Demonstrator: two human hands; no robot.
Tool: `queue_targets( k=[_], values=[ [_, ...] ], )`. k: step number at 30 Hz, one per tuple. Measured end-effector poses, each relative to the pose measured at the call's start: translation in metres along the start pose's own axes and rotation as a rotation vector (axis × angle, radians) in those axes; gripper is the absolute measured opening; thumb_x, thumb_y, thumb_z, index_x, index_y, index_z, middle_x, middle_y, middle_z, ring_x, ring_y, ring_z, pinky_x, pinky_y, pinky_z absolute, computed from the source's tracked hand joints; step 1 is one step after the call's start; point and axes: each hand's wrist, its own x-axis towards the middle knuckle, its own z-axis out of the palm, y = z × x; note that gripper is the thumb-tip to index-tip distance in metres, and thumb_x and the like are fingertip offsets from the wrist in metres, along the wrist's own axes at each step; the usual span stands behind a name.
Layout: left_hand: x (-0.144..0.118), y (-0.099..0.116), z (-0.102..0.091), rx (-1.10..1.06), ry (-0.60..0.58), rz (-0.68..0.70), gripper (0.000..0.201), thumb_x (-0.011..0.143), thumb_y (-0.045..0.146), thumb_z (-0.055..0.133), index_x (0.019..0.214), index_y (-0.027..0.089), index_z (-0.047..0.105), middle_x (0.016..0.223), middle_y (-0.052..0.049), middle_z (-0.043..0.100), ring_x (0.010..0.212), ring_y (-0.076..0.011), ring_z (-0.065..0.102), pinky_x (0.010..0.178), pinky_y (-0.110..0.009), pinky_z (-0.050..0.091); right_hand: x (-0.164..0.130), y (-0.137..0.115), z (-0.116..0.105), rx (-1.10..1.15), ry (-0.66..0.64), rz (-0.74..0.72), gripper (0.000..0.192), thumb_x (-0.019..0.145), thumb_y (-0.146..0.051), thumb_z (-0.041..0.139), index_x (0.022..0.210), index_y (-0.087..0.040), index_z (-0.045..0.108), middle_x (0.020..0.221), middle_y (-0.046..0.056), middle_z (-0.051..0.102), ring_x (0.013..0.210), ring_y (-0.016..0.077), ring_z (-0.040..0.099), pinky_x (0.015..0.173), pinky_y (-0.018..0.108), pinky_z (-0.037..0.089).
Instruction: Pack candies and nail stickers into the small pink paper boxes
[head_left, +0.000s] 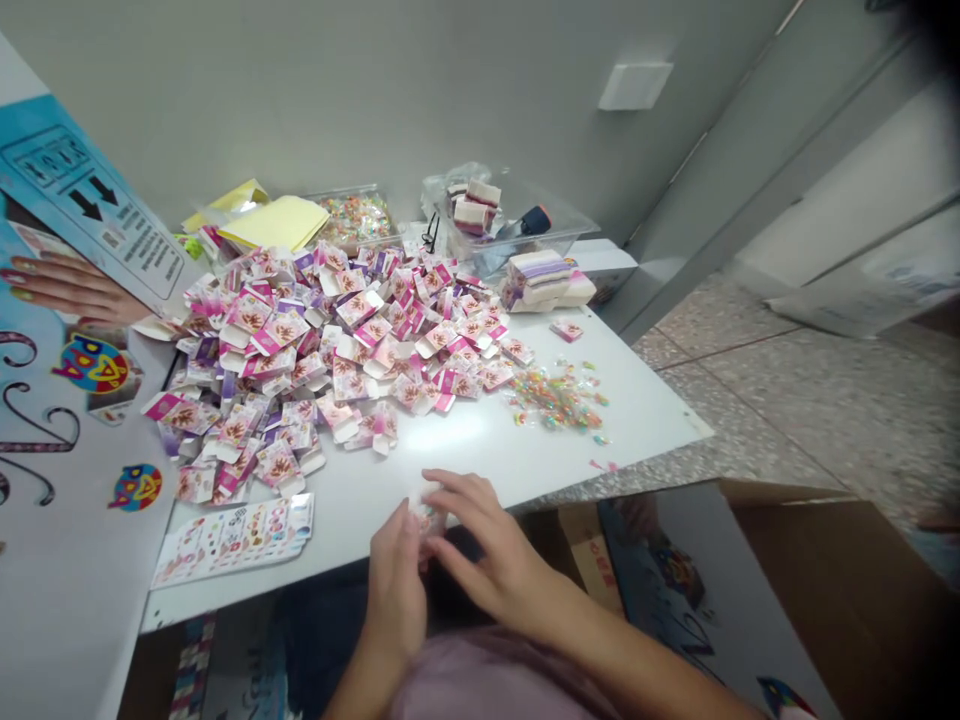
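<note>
At the front edge of the white table (465, 440), my left hand (397, 580) and my right hand (491, 540) meet around a small pale printed box (426, 520). Fingers of both hands are closed on it and cover most of it. Beyond them spreads a large heap of small pink, white and purple boxes (360, 330), many with their flaps up. To the right lies a pile of tiny clear packets (559, 398) with colourful contents. Left of my hands is a fanned stack of printed sheets (236, 540).
A clear tray of colourful bits (356, 218) and yellow paper (277, 222) stand behind the heap. Stacked flat cartons (536, 278) lie near a clear bin (562, 210). Printed display board (75, 400) borders the left; an open cardboard box (840, 570) sits lower right.
</note>
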Motion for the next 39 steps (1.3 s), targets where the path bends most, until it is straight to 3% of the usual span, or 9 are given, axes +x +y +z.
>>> queue_targets(
  k=[4, 8, 14, 18, 23, 26, 30, 33, 39],
  values=[
    [-0.002, 0.005, 0.0, 0.163, 0.019, 0.101, 0.054, 0.088, 0.066, 0.045, 0.066, 0.018, 0.057, 0.059, -0.001, 0.054, 0.057, -0.0163, 0.045, 0.055, -0.027, 0.034, 0.003, 0.0, -0.007, 0.077, -0.055, 0.088, 0.025, 0.091, -0.015, 0.057, 0.115, -0.022, 0.053, 0.129, 0.014, 0.055, 0.118, 0.0241, 0.051, 0.099, 0.044, 0.045],
    [0.0, 0.003, -0.003, 0.376, -0.129, 0.293, 0.054, 0.096, 0.058, 0.034, 0.066, 0.019, 0.056, 0.064, -0.003, 0.055, 0.063, -0.0183, 0.05, 0.062, -0.03, 0.034, 0.01, 0.001, -0.022, 0.198, -0.199, 0.148, 0.008, 0.092, -0.023, 0.061, 0.086, -0.02, 0.058, 0.108, 0.008, 0.061, 0.103, 0.0196, 0.058, 0.095, 0.039, 0.047],
    [0.005, 0.007, -0.008, 0.382, -0.183, 0.328, 0.051, 0.096, 0.052, 0.039, 0.061, 0.018, 0.053, 0.061, -0.003, 0.052, 0.06, -0.0173, 0.047, 0.06, -0.029, 0.032, 0.016, 0.004, -0.03, 0.006, -0.306, 0.04, 0.013, 0.095, -0.021, 0.056, 0.098, -0.023, 0.069, 0.136, 0.009, 0.056, 0.12, 0.0268, 0.048, 0.103, 0.052, 0.039],
    [0.006, 0.009, -0.01, 0.328, -0.305, 0.252, 0.05, 0.095, 0.05, 0.042, 0.064, 0.016, 0.06, 0.063, -0.004, 0.056, 0.062, -0.0168, 0.048, 0.06, -0.028, 0.034, 0.016, 0.003, -0.022, 0.32, -0.265, 0.126, 0.025, 0.098, -0.023, 0.051, 0.078, -0.018, 0.067, 0.115, 0.007, 0.067, 0.105, 0.0195, 0.059, 0.094, 0.04, 0.048],
    [0.009, 0.0, -0.008, 0.003, -0.26, -0.008, 0.046, 0.087, 0.057, 0.054, 0.072, 0.014, 0.06, 0.064, -0.001, 0.053, 0.058, -0.0128, 0.044, 0.052, -0.025, 0.034, 0.006, 0.003, -0.004, -0.043, -0.015, 0.036, 0.015, 0.096, -0.023, 0.055, 0.09, -0.02, 0.068, 0.118, 0.011, 0.065, 0.103, 0.0255, 0.057, 0.092, 0.05, 0.043],
    [0.007, -0.009, -0.003, -0.153, -0.179, -0.174, 0.042, 0.081, 0.056, 0.061, 0.077, 0.014, 0.059, 0.06, 0.001, 0.053, 0.051, -0.0113, 0.045, 0.046, -0.023, 0.034, -0.003, 0.006, 0.004, -0.078, 0.141, -0.056, 0.007, 0.094, -0.022, 0.057, 0.095, -0.019, 0.063, 0.111, 0.013, 0.064, 0.094, 0.0235, 0.058, 0.083, 0.043, 0.048],
    [0.004, -0.02, 0.004, -0.224, 0.018, -0.254, 0.032, 0.075, 0.044, 0.066, 0.086, 0.015, 0.058, 0.061, 0.003, 0.058, 0.051, -0.0113, 0.051, 0.048, -0.022, 0.04, -0.006, 0.01, 0.003, -0.177, 0.016, -0.152, 0.015, 0.093, -0.015, 0.052, 0.103, -0.018, 0.062, 0.127, 0.015, 0.059, 0.102, 0.0267, 0.052, 0.084, 0.045, 0.05],
    [0.006, -0.02, 0.009, -0.276, 0.039, -0.328, 0.03, 0.072, 0.043, 0.066, 0.081, 0.017, 0.055, 0.056, 0.006, 0.052, 0.044, -0.0092, 0.046, 0.04, -0.02, 0.032, -0.003, 0.01, -0.001, -0.2, -0.092, -0.1, 0.018, 0.091, -0.013, 0.053, 0.104, -0.02, 0.062, 0.132, 0.013, 0.058, 0.11, 0.029, 0.051, 0.09, 0.049, 0.048],
    [0.009, -0.005, 0.014, -0.39, 0.026, -0.299, 0.024, 0.066, 0.032, 0.068, 0.082, 0.016, 0.058, 0.065, 0.004, 0.057, 0.057, -0.0099, 0.052, 0.052, -0.02, 0.04, -0.004, 0.012, 0.008, 0.094, 0.105, 0.047, 0.009, 0.092, -0.016, 0.057, 0.098, -0.022, 0.06, 0.119, 0.012, 0.064, 0.108, 0.0235, 0.057, 0.09, 0.043, 0.05]
  ],
)
